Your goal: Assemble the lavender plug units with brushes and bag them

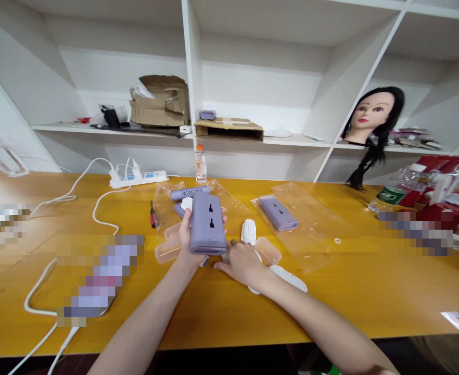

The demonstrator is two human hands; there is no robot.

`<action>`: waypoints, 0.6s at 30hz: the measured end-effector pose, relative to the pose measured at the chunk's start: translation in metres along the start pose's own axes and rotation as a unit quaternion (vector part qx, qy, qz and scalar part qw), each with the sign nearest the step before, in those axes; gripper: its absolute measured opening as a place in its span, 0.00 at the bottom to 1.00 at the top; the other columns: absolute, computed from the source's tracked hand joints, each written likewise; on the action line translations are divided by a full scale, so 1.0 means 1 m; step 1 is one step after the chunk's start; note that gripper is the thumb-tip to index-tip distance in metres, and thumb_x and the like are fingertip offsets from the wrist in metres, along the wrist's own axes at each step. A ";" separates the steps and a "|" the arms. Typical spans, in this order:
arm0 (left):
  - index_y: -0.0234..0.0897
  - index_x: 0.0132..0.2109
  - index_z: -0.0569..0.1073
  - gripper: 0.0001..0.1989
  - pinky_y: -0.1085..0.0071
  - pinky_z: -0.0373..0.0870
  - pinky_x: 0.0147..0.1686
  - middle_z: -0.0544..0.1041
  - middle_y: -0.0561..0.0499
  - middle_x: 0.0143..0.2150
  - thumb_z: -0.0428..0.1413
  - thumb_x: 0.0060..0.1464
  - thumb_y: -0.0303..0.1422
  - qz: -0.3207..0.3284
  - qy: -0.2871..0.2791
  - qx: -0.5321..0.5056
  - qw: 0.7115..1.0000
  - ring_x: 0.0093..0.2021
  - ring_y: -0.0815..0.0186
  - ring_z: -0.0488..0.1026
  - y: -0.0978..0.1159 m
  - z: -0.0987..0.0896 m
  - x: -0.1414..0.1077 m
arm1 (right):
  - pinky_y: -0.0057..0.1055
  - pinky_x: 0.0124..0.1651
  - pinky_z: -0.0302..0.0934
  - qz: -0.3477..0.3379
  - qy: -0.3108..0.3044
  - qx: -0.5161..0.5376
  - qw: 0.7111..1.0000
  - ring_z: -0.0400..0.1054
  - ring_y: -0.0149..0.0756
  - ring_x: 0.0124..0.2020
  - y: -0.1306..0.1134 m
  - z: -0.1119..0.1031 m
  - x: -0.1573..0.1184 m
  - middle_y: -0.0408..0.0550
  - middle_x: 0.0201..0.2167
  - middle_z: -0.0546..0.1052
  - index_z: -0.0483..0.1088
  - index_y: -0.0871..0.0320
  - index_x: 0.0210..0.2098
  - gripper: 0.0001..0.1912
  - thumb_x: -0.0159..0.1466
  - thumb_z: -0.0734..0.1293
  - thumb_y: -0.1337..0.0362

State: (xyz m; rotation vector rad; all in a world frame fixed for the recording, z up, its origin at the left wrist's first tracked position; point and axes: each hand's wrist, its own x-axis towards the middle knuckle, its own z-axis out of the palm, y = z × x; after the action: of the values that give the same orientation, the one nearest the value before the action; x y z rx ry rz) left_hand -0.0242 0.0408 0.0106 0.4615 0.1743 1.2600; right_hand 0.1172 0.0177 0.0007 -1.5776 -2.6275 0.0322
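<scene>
A purple case [207,224] with two dark slots is held up over the table, tilted toward the camera, with my left hand [188,242] wrapped round its left side and bottom. Low over the tabletop, my right hand [242,262] has its fingers bent among white parts; what they hold, if anything, is hidden. A ribbed white piece [249,231] lies just beyond it, and a longer white piece [288,278] beside its wrist. Clear plastic pieces [167,252] lie left of my left hand. Behind the held case is a perforated purple part [190,192].
Another purple case [278,212] lies on plastic film. A screwdriver [153,214], a power strip [138,178] and a clear bottle [200,164] stand or lie farther back. White cables and a phone [106,276] are at left; a water bottle [397,187] is at right.
</scene>
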 end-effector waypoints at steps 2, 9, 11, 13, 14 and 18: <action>0.32 0.58 0.62 0.31 0.56 0.72 0.37 0.71 0.37 0.50 0.44 0.54 0.50 0.006 -0.003 0.002 1.000 0.45 0.51 0.71 0.000 -0.001 0.001 | 0.37 0.36 0.60 -0.002 0.004 0.006 1.000 0.71 0.47 0.35 0.001 -0.001 -0.001 0.55 0.35 0.75 0.63 0.61 0.49 0.27 0.59 0.60 0.47; 0.33 0.57 0.63 0.30 0.59 0.72 0.35 0.73 0.39 0.46 0.44 0.54 0.49 0.015 0.015 -0.014 1.000 0.42 0.55 0.73 -0.003 -0.013 0.006 | 0.35 0.37 0.59 0.007 0.019 0.009 1.000 0.69 0.46 0.40 0.008 -0.034 -0.016 0.55 0.39 0.72 0.68 0.60 0.42 0.21 0.58 0.63 0.49; 0.33 0.56 0.63 0.30 0.60 0.72 0.34 0.73 0.39 0.46 0.44 0.54 0.48 0.014 0.023 -0.018 0.999 0.41 0.55 0.73 -0.003 -0.013 0.006 | 0.36 0.39 0.59 0.039 0.033 -0.008 0.999 0.66 0.48 0.44 0.015 -0.051 -0.029 0.57 0.41 0.71 0.69 0.60 0.39 0.18 0.59 0.63 0.53; 0.33 0.57 0.63 0.30 0.60 0.72 0.34 0.72 0.38 0.47 0.45 0.54 0.49 0.013 0.036 -0.015 0.999 0.41 0.55 0.73 -0.004 -0.012 0.005 | 0.37 0.39 0.59 0.076 -0.008 -0.012 0.997 0.67 0.49 0.43 0.023 -0.065 -0.045 0.58 0.40 0.72 0.70 0.62 0.38 0.14 0.59 0.63 0.58; 0.33 0.57 0.63 0.30 0.60 0.72 0.34 0.72 0.37 0.48 0.45 0.54 0.49 0.012 0.043 -0.014 0.999 0.41 0.55 0.73 -0.004 -0.011 0.005 | 0.38 0.39 0.59 0.100 -0.041 -0.013 0.994 0.68 0.49 0.42 0.027 -0.068 -0.054 0.58 0.39 0.73 0.70 0.62 0.39 0.12 0.59 0.63 0.61; 0.33 0.57 0.62 0.30 0.58 0.72 0.35 0.71 0.37 0.50 0.45 0.53 0.49 0.015 0.059 -0.016 0.998 0.42 0.54 0.73 -0.006 -0.010 0.005 | 0.42 0.41 0.60 0.189 -0.143 -0.036 0.971 0.67 0.55 0.44 0.038 -0.060 -0.080 0.62 0.42 0.73 0.69 0.66 0.45 0.22 0.50 0.69 0.66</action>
State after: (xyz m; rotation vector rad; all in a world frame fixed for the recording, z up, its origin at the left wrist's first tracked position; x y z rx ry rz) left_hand -0.0213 0.0464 0.0001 0.3640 0.2477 1.3176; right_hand 0.1931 -0.0365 0.0535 -2.2287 -2.4972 0.2009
